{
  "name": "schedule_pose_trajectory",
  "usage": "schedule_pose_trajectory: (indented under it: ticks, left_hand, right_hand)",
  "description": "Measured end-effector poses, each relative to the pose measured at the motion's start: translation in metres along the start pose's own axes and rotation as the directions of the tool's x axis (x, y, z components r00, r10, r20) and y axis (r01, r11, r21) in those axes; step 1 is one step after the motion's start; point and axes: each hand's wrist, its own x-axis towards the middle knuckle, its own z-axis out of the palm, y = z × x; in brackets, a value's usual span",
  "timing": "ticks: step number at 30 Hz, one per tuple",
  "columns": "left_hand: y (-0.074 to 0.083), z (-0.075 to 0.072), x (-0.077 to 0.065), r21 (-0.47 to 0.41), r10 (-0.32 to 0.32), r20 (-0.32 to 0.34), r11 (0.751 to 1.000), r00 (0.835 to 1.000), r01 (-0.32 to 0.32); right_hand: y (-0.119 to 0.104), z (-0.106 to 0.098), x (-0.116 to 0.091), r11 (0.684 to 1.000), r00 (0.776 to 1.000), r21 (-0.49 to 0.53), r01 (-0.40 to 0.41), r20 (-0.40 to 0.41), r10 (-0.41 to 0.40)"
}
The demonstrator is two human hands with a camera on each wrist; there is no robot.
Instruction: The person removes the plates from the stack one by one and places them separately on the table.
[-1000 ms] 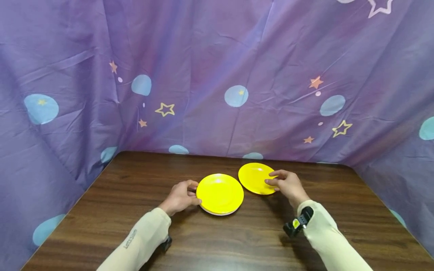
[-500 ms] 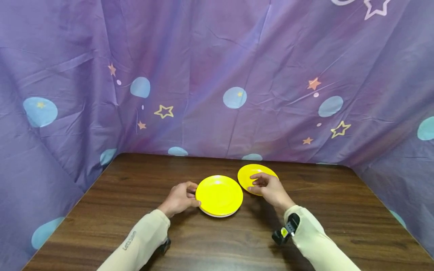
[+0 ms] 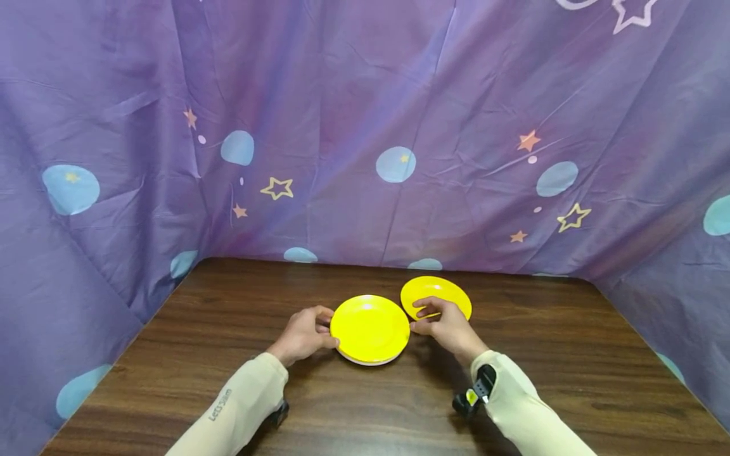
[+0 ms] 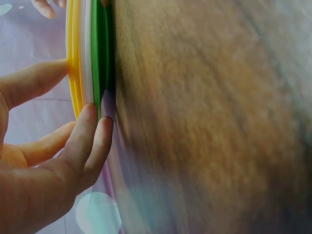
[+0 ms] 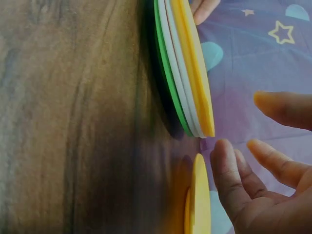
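Note:
A stack of plates (image 3: 369,328) stands mid-table, yellow on top; from the side, the left wrist view shows white and green plates (image 4: 99,58) beneath. My left hand (image 3: 301,335) rests against the stack's left rim. Its thumb touches the yellow edge, and other fingertips (image 4: 87,114) lie along the white and green rims. My right hand (image 3: 447,326) hovers at the stack's right side with fingers spread and nothing held. In the right wrist view a gap separates its fingertips (image 5: 223,148) from the stack. Behind that hand lies another yellow plate (image 3: 439,288), partly covered by it.
Both plate groups sit on a dark brown wooden table (image 3: 353,418). A purple curtain (image 3: 331,126) with stars and blue spots hangs along its back and sides. A black strap with a small device (image 3: 476,392) is on my right wrist.
My right hand has moved left and a little nearer, from the right side of the single yellow plate to beside the stack. My left hand has stayed at the stack's left rim.

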Motion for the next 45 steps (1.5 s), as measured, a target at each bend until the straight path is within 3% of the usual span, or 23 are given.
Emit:
schedule_pose_trajectory:
  ticks: [18,25,45]
  left_hand:
    - [-0.003,0.001,0.000,0.007,-0.002,0.009,1.000,1.000,0.002]
    - [-0.003,0.001,0.001,0.012,0.005,0.006,1.000,1.000,-0.005]
    - [0.000,0.000,0.001,-0.005,0.013,0.011,1.000,1.000,-0.013]
  right_hand:
    - [0.010,0.020,-0.007,1.000,1.000,0.009,0.000,0.024,-0.001]
    - [0.006,0.023,-0.008,0.999,0.999,0.002,-0.051,0.000,0.051]
    - [0.005,0.023,-0.008,0.997,0.997,-0.016,-0.073,-0.023,0.072]
